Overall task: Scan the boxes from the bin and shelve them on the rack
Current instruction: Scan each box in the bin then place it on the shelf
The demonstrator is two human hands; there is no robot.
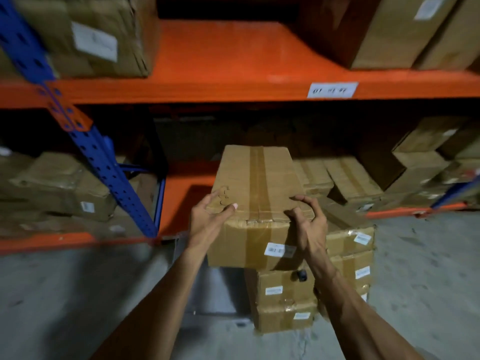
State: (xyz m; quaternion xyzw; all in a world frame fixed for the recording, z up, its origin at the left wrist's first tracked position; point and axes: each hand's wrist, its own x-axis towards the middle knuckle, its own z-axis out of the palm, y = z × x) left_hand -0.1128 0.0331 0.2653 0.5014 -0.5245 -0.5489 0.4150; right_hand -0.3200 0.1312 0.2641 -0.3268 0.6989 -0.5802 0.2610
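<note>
I hold a long taped cardboard box (255, 183) in front of the rack, its far end reaching over the lower orange shelf (179, 193). My left hand (207, 216) grips its near left corner. My right hand (307, 224) grips the near right corner. A white barcode label (279, 250) sits on the box's near face. Below it, several smaller labelled boxes (283, 302) are stacked in a grey bin (207, 289) on the floor.
The upper orange shelf (220, 55) has a gap between large boxes left (85, 35) and right (394, 29). A blue upright (104, 162) slants down at the left. More boxes (345, 178) crowd the lower shelf at right. Concrete floor (65, 294) lies below.
</note>
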